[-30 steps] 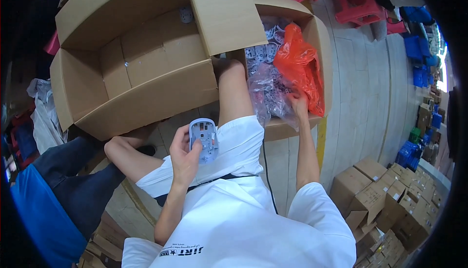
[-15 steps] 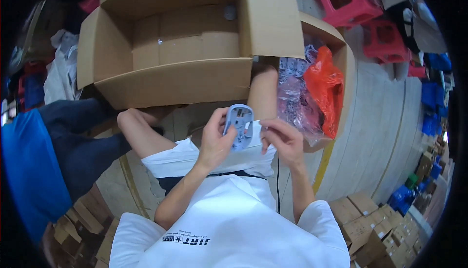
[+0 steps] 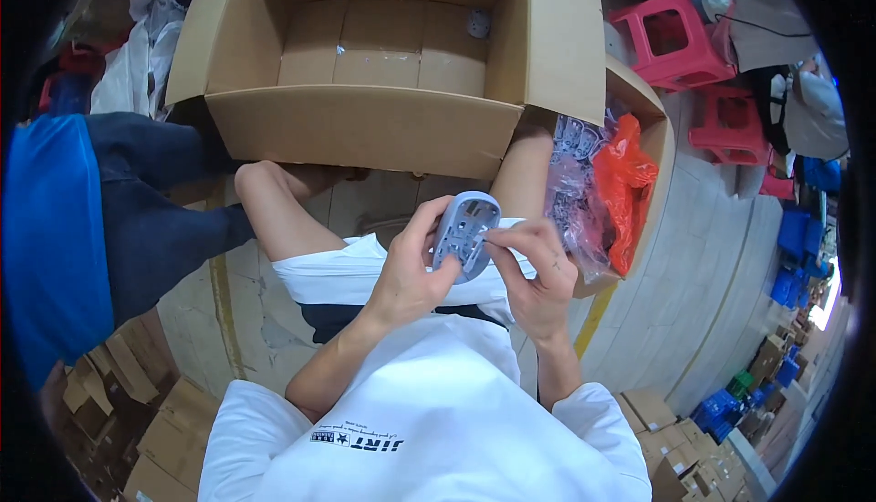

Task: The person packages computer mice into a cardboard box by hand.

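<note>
My left hand (image 3: 409, 276) holds a pale lilac computer mouse (image 3: 468, 224) over my lap, fingers round its left side and thumb at its lower edge. Its inner or under face is turned up, showing recesses, small dark spots and a slot near the top. At the mouse's right edge, my right hand (image 3: 542, 276) is closed in a pinch, thumb and forefinger tips against that side. Whatever lies between those fingertips, if anything, is too small to make out.
A big open carton (image 3: 365, 128) stands ahead with a small pale round thing (image 3: 478, 24) inside. Right of it, another carton (image 3: 659, 173) holds lilac parts, clear plastic and a red bag (image 3: 624, 183). Pink stools (image 3: 671, 41) stand far right. A person in blue (image 3: 59, 237) is on my left.
My right hand has moved in from beside the mouse to touch its right edge. The mouse has shifted slightly right in view, and the whole view has swung a little.
</note>
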`<state>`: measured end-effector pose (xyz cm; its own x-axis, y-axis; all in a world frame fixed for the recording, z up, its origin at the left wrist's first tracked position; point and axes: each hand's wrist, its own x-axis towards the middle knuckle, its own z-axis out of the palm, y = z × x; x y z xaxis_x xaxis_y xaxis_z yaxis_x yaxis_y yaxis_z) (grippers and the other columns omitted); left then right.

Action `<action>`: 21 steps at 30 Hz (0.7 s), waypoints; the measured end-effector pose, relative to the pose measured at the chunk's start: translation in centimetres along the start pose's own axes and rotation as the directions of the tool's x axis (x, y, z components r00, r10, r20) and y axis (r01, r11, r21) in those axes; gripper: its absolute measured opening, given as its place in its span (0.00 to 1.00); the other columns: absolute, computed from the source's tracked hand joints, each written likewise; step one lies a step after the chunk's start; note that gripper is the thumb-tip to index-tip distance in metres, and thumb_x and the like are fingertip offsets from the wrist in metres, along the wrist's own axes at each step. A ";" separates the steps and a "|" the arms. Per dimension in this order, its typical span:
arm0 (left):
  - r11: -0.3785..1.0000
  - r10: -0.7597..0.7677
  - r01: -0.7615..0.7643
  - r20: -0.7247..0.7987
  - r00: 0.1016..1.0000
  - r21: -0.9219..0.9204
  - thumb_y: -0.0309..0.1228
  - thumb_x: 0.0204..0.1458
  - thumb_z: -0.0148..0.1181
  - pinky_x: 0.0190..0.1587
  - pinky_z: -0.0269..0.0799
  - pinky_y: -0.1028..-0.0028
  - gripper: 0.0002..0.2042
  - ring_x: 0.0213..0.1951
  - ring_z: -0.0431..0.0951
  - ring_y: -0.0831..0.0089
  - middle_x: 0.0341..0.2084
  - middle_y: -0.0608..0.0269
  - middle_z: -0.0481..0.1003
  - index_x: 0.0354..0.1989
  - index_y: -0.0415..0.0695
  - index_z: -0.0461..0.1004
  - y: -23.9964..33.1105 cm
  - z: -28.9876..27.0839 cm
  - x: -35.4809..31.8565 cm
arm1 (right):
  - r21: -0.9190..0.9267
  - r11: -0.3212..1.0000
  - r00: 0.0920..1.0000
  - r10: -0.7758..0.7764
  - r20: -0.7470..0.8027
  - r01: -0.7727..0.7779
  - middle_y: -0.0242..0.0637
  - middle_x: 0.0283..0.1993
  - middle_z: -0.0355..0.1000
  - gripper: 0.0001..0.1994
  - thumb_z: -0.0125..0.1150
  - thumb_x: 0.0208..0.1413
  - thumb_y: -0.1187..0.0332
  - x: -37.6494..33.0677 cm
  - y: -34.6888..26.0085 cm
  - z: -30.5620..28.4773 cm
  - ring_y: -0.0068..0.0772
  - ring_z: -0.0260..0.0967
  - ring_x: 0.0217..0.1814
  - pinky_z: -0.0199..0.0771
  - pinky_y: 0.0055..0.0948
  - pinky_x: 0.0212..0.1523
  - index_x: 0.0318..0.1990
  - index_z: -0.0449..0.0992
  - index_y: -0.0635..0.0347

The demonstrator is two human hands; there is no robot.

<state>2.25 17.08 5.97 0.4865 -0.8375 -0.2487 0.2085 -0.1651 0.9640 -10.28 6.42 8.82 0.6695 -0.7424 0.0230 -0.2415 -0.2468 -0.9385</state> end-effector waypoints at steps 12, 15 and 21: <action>0.994 -0.113 0.110 0.158 0.981 0.023 0.17 0.45 0.54 0.53 0.71 0.68 0.31 0.51 0.72 0.60 0.52 0.49 0.69 0.62 0.38 0.59 2.4 -0.7 -1.5 | -0.369 0.889 0.961 -0.267 0.067 0.272 0.30 0.31 0.59 0.10 0.67 0.41 0.80 0.7 0.0 0.7 0.29 0.54 0.33 0.60 0.24 0.31 0.32 0.81 0.56; 0.994 -0.107 0.100 0.168 0.980 0.051 0.16 0.46 0.54 0.53 0.71 0.69 0.30 0.51 0.72 0.61 0.51 0.50 0.69 0.62 0.38 0.60 2.4 -0.5 -1.5 | -0.389 0.870 0.952 -0.293 0.087 0.303 0.31 0.31 0.60 0.10 0.66 0.41 0.80 0.5 0.0 0.9 0.30 0.54 0.33 0.60 0.25 0.32 0.32 0.81 0.56; 0.995 -0.104 0.104 0.016 0.994 0.001 0.11 0.46 0.53 0.51 0.71 0.73 0.26 0.48 0.74 0.66 0.49 0.53 0.72 0.58 0.37 0.65 0.6 0.4 -0.6 | -0.531 0.792 0.949 -0.304 0.086 0.302 0.32 0.31 0.61 0.12 0.67 0.40 0.80 0.2 0.5 1.5 0.30 0.56 0.34 0.61 0.26 0.32 0.34 0.82 0.55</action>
<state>1.72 17.26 6.74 0.4486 -0.8239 -0.3464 0.2570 -0.2524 0.9329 -9.26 7.07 7.81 0.7693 -0.5756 0.2772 -0.3617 -0.7501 -0.5536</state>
